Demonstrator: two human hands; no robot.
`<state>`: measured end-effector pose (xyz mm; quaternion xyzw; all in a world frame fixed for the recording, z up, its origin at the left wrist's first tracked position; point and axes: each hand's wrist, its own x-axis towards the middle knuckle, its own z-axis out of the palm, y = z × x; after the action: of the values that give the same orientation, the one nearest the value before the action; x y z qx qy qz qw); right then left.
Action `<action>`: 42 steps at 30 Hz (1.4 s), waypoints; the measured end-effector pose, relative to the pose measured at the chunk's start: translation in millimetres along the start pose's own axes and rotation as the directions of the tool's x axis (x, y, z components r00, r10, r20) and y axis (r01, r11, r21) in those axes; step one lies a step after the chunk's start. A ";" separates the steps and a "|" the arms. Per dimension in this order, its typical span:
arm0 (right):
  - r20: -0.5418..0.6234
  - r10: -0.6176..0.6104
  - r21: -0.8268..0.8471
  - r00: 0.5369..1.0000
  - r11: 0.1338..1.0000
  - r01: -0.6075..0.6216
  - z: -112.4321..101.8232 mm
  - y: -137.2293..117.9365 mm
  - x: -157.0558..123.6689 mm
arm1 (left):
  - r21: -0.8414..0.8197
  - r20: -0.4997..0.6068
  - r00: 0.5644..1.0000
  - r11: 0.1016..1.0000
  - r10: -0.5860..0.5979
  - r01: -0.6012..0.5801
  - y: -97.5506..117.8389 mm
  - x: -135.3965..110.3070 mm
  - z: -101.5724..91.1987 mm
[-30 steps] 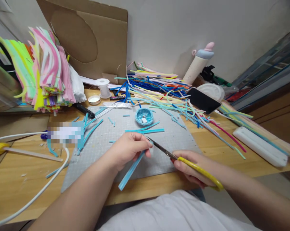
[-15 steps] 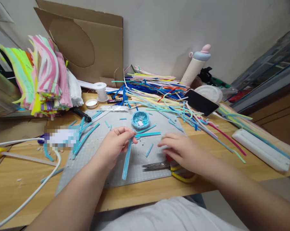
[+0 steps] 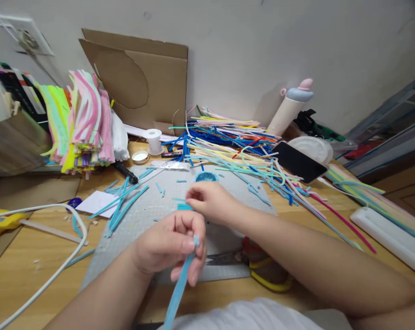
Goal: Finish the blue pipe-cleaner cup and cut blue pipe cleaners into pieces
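Note:
A light blue pipe cleaner strip [image 3: 180, 291] hangs down toward me from my left hand [image 3: 179, 240], pinched near its top between thumb and fingers. Just beyond it, my right hand [image 3: 210, 199] is curled over the mat, its fingers closed on short blue pipe cleaners [image 3: 184, 207] whose ends show at its left. Part of that grip is hidden. Behind the right hand, a fuzzy blue bowl-shaped piece [image 3: 207, 176] is partly covered. Scissors [image 3: 228, 258] with yellow-and-red handles lie under my right forearm.
Cut blue pipe cleaners [image 3: 128, 213] lie across the left of the grey cutting mat [image 3: 131, 252]. A colourful pile of pipe cleaners [image 3: 228, 137] spreads along the back. Around it are a white spool [image 3: 154, 141], a phone [image 3: 298, 161] and a bottle [image 3: 286, 110]. A white cable [image 3: 58, 266] loops at left.
My right hand has moved left from above the scissors to the blue pieces before the bowl shape. My left hand has come closer with its strip. The view has shifted slightly.

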<state>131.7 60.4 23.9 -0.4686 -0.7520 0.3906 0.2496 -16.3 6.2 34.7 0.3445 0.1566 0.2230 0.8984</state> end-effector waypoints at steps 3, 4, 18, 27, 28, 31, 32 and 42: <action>0.031 0.017 0.104 0.999 0.994 -0.020 21.8 -17.4 46.3 | -0.001 0.021 0.997 0.998 0.070 -0.070 2.0 -3.8 2.8; 0.035 0.025 0.143 0.999 0.989 -0.030 23.5 -22.2 55.7 | -0.003 -0.025 0.988 0.988 0.153 -0.153 4.3 -2.9 1.7; 0.148 0.300 0.554 0.942 0.764 -0.330 -27.5 15.8 -43.0 | 0.840 -0.494 0.486 0.540 0.721 0.054 8.2 16.5 -22.4; 0.077 0.313 0.666 0.947 0.690 -0.282 -48.2 47.4 -67.0 | 0.817 -0.485 0.778 -0.110 0.399 0.565 14.6 -1.6 -46.5; 0.058 0.284 0.684 0.957 0.687 -0.246 -47.8 46.6 -67.2 | 0.821 -0.479 0.782 -0.110 0.400 0.560 13.9 -1.0 -44.4; -0.003 0.263 0.719 0.965 0.671 -0.180 -38.7 42.0 -67.6 | 0.858 -0.503 0.763 0.129 0.406 0.497 14.2 3.8 -34.5; -0.016 0.278 0.721 0.960 0.668 -0.182 -33.8 40.3 -68.1 | 0.851 -0.524 0.749 0.294 0.405 0.436 13.5 6.5 -30.9; -0.055 0.271 0.768 0.961 0.627 -0.133 -3.7 33.1 -73.0 | 0.583 -0.436 0.848 0.812 0.302 0.011 -29.7 43.4 -10.7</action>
<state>183.1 4.5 -1.9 -0.4337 -0.4390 0.6536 0.4382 24.7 14.5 1.0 0.5345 0.4191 0.3200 0.6606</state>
